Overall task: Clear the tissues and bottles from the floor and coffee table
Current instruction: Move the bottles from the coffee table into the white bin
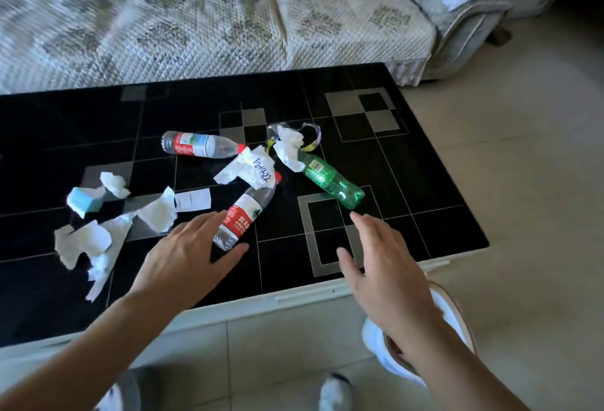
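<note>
Reaching over the coffee table (425,214), both hands are seen from the head camera with nothing held. The left hand (186,257) is spread wide, palm down, its fingertips right at the lower end of a clear bottle (245,214) with a red label; whether they touch it cannot be told. The right hand (385,266) is also open and flat, and a green bottle (330,181) lies just beyond its fingertips, apart from them. A second clear bottle (199,144) lies farther ahead of the left hand, and a crumpled tissue (289,149) rests against the green bottle's neck. More torn tissues (157,211) are scattered to the outer side of the left hand. A white bin (376,338) sits on the floor under the right wrist, partly hidden.

The step in hand is judged to be the pickup of the nearest bottles. Each bottle is best wrapped around its middle, since a round, empty bottle would likely roll if pushed at one end. The paper draped on the clear bottle's cap should be gathered with it.
</note>
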